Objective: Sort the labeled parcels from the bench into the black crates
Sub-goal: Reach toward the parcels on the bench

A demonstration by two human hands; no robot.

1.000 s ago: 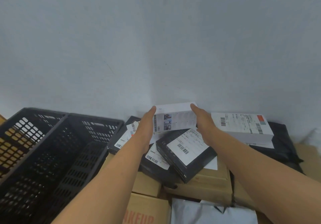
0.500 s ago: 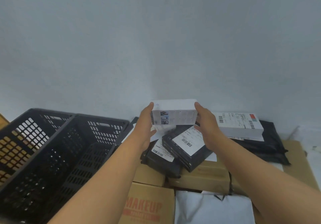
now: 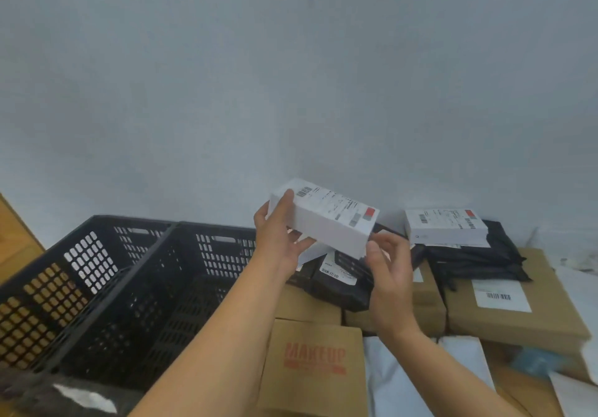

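Observation:
I hold a white box (image 3: pixel 326 225) with a shipping label on its top face, lifted above the parcel pile. My left hand (image 3: pixel 278 238) grips its left end, thumb on top. My right hand (image 3: pixel 388 264) holds its lower right corner from below. Two black slotted crates stand to the left: the nearer crate (image 3: pixel 181 290) right beside the pile, and a second crate (image 3: pixel 81 267) further left. Beneath the box lies a black labeled parcel (image 3: pixel 339 280). Another white labeled box (image 3: pixel 445 224) rests on black bags (image 3: pixel 479 258) at the right.
Brown cartons fill the bench, one printed MAKEUP (image 3: pixel 315 361) in front and one with a barcode label (image 3: pixel 504 300) at the right. White mailer bags (image 3: pixel 404 381) lie in front. A grey wall stands close behind everything.
Both hands lifted the white box off the pile and turned it so its labeled face points up. The view shifted right, showing more cartons.

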